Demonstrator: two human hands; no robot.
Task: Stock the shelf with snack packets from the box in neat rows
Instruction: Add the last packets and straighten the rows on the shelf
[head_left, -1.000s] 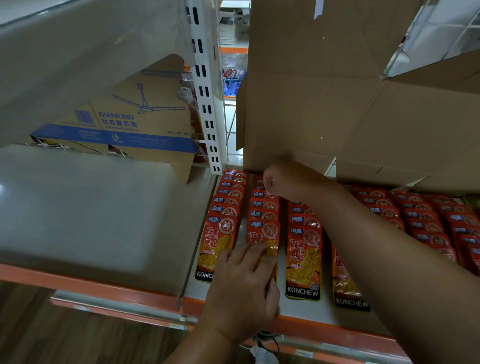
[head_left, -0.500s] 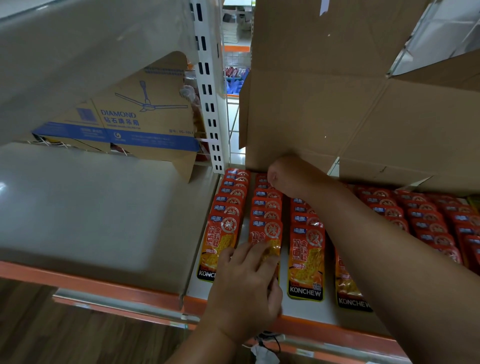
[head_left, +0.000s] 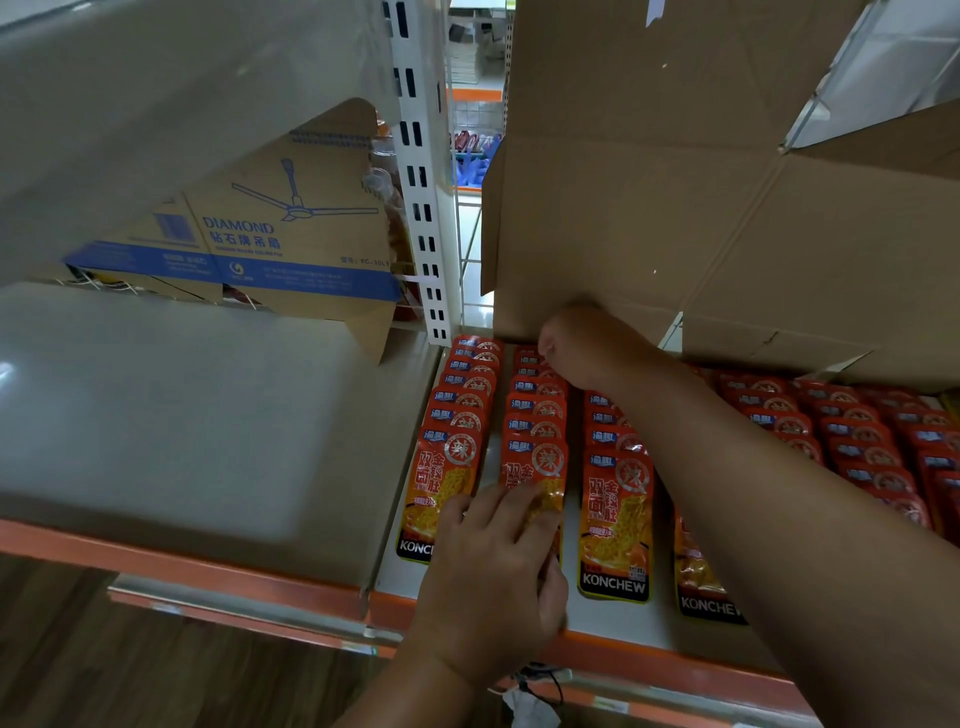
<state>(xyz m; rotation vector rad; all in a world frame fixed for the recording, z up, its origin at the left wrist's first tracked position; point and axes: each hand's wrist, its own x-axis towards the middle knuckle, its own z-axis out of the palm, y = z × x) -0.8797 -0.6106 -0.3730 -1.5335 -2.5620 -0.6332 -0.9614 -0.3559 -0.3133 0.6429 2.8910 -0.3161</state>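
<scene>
Orange-red KONCHEW snack packets lie in overlapping rows on the white shelf (head_left: 618, 630). My left hand (head_left: 496, 566) rests flat on the front packet of the second row (head_left: 535, 410), its fingers spread over the packet's lower half. The first row (head_left: 454, 415) lies just left of it and the third row (head_left: 615, 499) just right. My right hand (head_left: 584, 349) reaches to the back of the second and third rows, right under the open cardboard box (head_left: 649, 208); its fingers are hidden. My right forearm covers part of the fourth row (head_left: 698, 587). More rows (head_left: 857, 441) fill the right.
A white slotted upright (head_left: 421, 182) divides this bay from the grey shelf (head_left: 182, 415) on the left. A DIAMOND ceiling-fan box (head_left: 291, 244) stands at the back of that shelf. The shelf's orange front edge (head_left: 649, 662) runs below, with wooden floor (head_left: 78, 670) beneath.
My right hand has crept slightly further back under the box. My left hand stays on the same front packet.
</scene>
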